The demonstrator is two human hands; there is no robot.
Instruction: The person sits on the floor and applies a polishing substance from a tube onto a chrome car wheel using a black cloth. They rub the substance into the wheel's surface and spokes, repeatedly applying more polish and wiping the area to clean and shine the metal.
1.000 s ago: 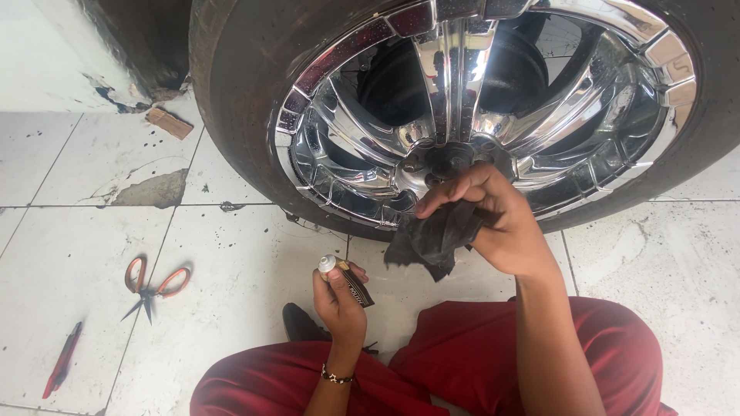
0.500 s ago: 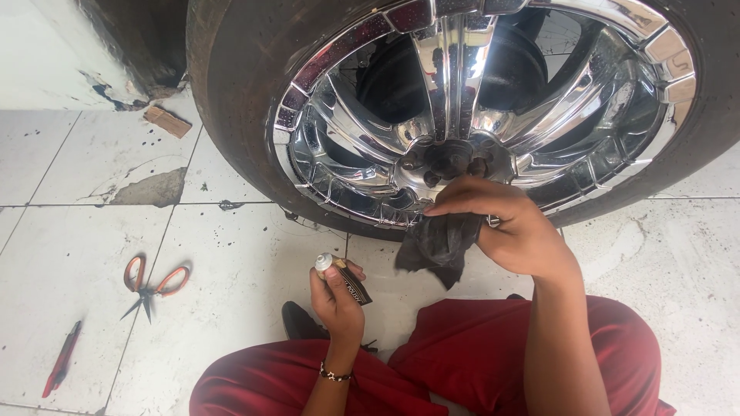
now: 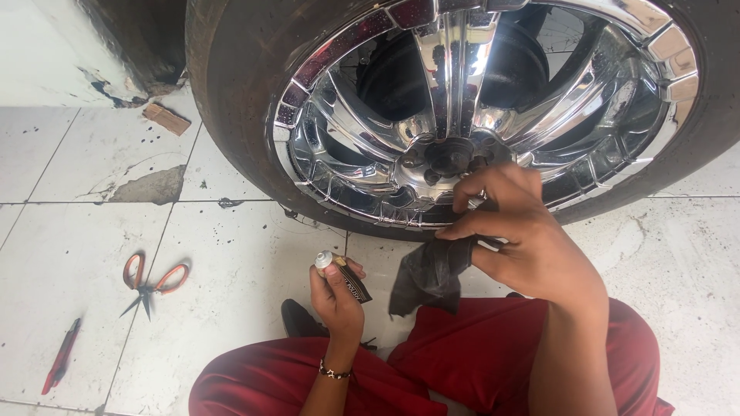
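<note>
Dark polishing cloth (image 3: 433, 271) hangs from the right hand (image 3: 524, 239), just below the lower rim of the chrome wheel (image 3: 462, 115). The fingers (image 3: 482, 202) of this hand are pressed together on the upper edge of the cloth, and the rest of the cloth falls loose in front of the red trousers (image 3: 462, 370). The hand is near the hub of the wheel, where the dark lug nuts (image 3: 451, 158) sit, but I cannot tell if it touches the metal.

The left hand (image 3: 339, 296) is lower and more to the left, above the knee. It is closed around a small tube (image 3: 343, 273), which is dark with a gold part and has a white cap at the top end. The tube points up and a little to the left. On the left wrist there is a thin bracelet (image 3: 335, 373).

The black tyre (image 3: 239, 100) stands on a white tiled floor (image 3: 69, 254). On the tiles at the left lie orange-handled scissors (image 3: 150, 281), well apart from both hands, and further left a red pen-like tool (image 3: 62, 356). A small piece of brick (image 3: 166, 118) lies near the wall behind the tyre. A dark shoe (image 3: 297, 317) shows just beside the left forearm.
</note>
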